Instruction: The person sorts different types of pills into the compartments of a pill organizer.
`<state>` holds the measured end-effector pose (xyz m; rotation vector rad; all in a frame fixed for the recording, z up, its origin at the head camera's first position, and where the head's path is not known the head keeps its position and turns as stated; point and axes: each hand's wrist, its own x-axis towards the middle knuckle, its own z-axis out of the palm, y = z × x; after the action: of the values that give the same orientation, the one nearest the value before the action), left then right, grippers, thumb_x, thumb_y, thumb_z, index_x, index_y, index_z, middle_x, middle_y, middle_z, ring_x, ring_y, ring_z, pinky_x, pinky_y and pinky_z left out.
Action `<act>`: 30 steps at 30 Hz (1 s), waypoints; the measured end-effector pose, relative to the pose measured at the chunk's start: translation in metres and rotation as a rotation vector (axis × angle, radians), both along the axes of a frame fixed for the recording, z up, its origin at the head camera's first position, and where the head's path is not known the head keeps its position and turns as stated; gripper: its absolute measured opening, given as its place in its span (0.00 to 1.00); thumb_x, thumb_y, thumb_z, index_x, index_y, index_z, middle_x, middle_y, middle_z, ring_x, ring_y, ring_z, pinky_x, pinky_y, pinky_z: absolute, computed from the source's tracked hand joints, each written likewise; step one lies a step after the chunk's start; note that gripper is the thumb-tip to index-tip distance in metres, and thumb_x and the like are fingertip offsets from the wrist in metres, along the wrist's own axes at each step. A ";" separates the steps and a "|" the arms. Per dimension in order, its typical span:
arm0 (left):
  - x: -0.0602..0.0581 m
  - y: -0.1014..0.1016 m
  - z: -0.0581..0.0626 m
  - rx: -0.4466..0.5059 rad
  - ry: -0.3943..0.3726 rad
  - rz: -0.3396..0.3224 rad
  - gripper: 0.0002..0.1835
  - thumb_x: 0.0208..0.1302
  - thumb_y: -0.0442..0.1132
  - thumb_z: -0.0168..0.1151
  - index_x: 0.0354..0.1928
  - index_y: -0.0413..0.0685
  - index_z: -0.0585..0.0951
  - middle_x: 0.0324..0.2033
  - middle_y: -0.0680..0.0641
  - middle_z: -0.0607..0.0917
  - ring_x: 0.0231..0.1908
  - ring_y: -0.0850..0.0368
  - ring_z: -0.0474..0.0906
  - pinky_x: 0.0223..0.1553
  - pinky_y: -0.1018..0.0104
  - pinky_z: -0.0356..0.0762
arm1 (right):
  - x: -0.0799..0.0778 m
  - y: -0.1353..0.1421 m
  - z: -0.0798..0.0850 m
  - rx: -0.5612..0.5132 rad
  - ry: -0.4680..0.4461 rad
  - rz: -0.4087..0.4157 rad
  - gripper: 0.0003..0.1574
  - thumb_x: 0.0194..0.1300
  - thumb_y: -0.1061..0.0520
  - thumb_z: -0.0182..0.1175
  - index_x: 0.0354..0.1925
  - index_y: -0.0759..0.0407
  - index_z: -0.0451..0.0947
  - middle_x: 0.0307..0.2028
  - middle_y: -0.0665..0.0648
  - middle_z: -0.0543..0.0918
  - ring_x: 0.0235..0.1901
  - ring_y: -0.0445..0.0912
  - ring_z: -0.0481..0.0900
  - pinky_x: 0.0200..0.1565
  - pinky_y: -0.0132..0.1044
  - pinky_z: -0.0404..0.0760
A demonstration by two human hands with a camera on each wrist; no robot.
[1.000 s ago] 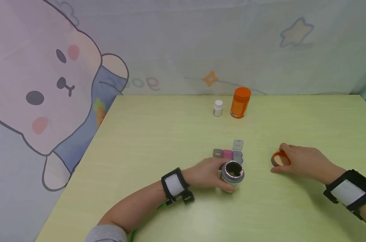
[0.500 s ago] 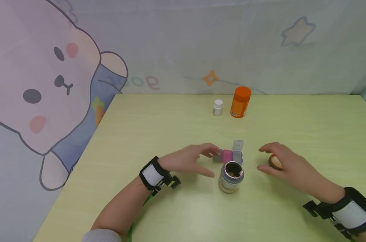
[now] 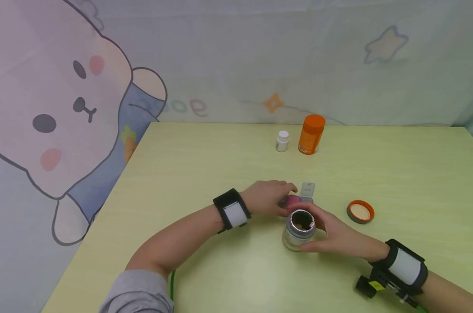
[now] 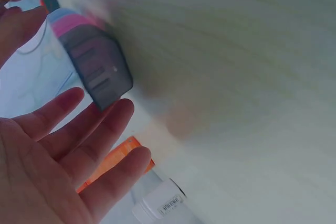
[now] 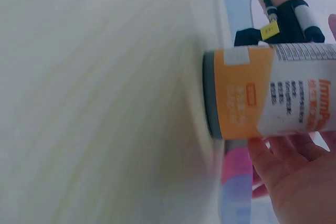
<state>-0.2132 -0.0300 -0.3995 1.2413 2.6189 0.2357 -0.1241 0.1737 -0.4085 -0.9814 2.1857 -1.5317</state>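
An uncapped jar (image 3: 295, 239) with a grey neck and torn foil at its mouth stands upright on the table. My right hand (image 3: 336, 234) holds it from the right, thumb in front and fingers behind; an orange and white label shows in the right wrist view. Behind the jar lies a small pill organizer (image 3: 294, 199) with grey, pink and bluish compartments and one clear lid raised. My left hand (image 3: 269, 198) is at its left end, partly hiding it. In the left wrist view the fingers are extended, with a fingertip at the grey end compartment (image 4: 100, 69).
The jar's orange-lined lid (image 3: 360, 211) lies inside up, to the right. A white bottle (image 3: 282, 141) and an orange bottle (image 3: 311, 134) stand upright near the back edge. A printed curtain (image 3: 228, 56) hangs behind the table (image 3: 205, 161).
My left hand has let go of the jar and moved to the pill organizer. The right hand has left the lid on the table and come left to the jar.
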 end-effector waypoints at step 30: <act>0.000 0.006 -0.001 0.035 0.019 0.032 0.24 0.52 0.55 0.63 0.49 0.51 0.75 0.32 0.59 0.72 0.32 0.67 0.68 0.32 0.78 0.64 | -0.018 0.045 0.032 0.162 0.232 -0.225 0.36 0.57 0.60 0.60 0.61 0.49 0.57 0.48 0.51 0.73 0.44 0.42 0.72 0.42 0.38 0.73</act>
<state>-0.2135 -0.0240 -0.4007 1.2189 2.6637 0.2773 -0.1420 0.2184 -0.3764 -0.9278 2.6140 -1.3602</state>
